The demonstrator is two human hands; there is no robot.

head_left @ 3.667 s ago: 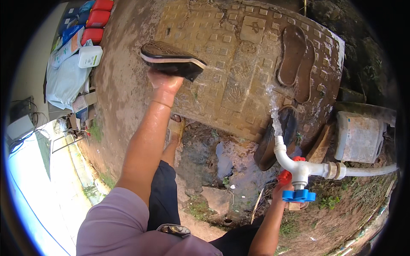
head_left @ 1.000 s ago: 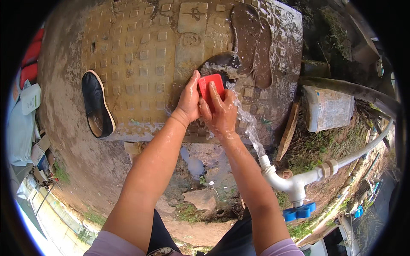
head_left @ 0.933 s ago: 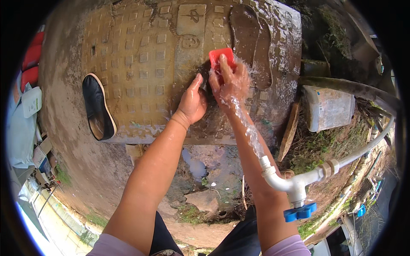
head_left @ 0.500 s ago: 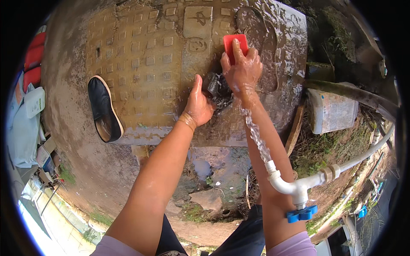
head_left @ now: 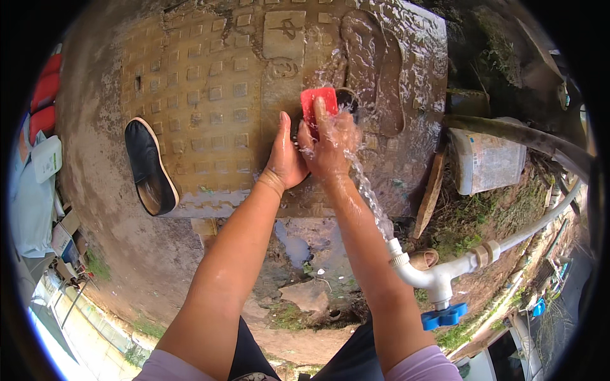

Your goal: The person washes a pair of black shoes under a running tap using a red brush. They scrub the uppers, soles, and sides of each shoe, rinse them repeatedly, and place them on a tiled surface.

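Observation:
My right hand [head_left: 333,143] presses a flat red scrubbing block [head_left: 309,101] with its fingers; its underside is hidden. Beneath it is a wet black shoe [head_left: 347,100], mostly covered by my hands, with a dark rounded end showing beyond the block. My left hand [head_left: 287,159] curls around the shoe's near side, thumb up and the other fingers largely out of sight. Water from a white pipe tap [head_left: 413,273] with a blue handle [head_left: 445,316] splashes over my right wrist and hand. A second black shoe [head_left: 151,166], pale-soled, lies on its own at the left.
All this happens on a wet, studded stone slab [head_left: 216,101]. At its right are a wooden strip [head_left: 430,193], a translucent plastic tub [head_left: 486,159] and a curved pipe [head_left: 534,225]. Red things [head_left: 44,95] and pale bags [head_left: 32,203] line the far left.
My right hand has drawn the red block nearer and to the left, close to my left hand. The water now breaks over the right hand, and the shoe's dark end shows beyond the block.

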